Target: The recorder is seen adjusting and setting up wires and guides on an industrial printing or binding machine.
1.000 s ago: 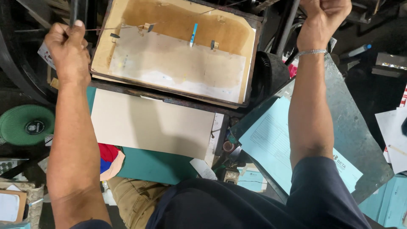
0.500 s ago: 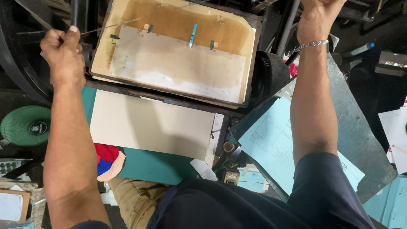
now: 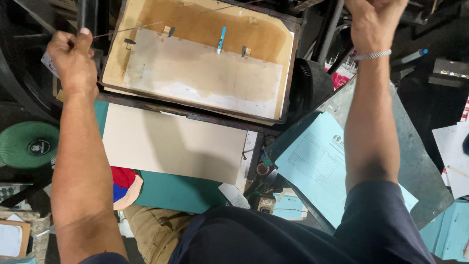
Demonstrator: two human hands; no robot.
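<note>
Head view is showing a person leaning over an old platen-style press, both arms reaching up. Left hand [image 3: 73,56] is clenching around a dark upright rod [image 3: 82,17] at the press's left edge, grip closed tight on it. Right hand [image 3: 375,22] is fisting near the dark bars at top right; what it is gripping is running out of frame, so cannot tell. A silver bracelet [image 3: 371,55] is sitting on that wrist.

Step in hand, as a judgement: the person is bracing on the machine with the tan platen board [image 3: 200,63] lying open and no sheet being fed. A next move would call for freeing one hand to reach the paper.

Counts: one cream sheet [image 3: 173,144] is lying on the green feed board just below the platen, one blue printed form [image 3: 322,166] is resting on the grey metal plate [image 3: 415,161] to the right, one blue gauge pin [image 3: 222,39] is standing on the platen, one green disc [image 3: 28,144] is sitting far left.
</note>
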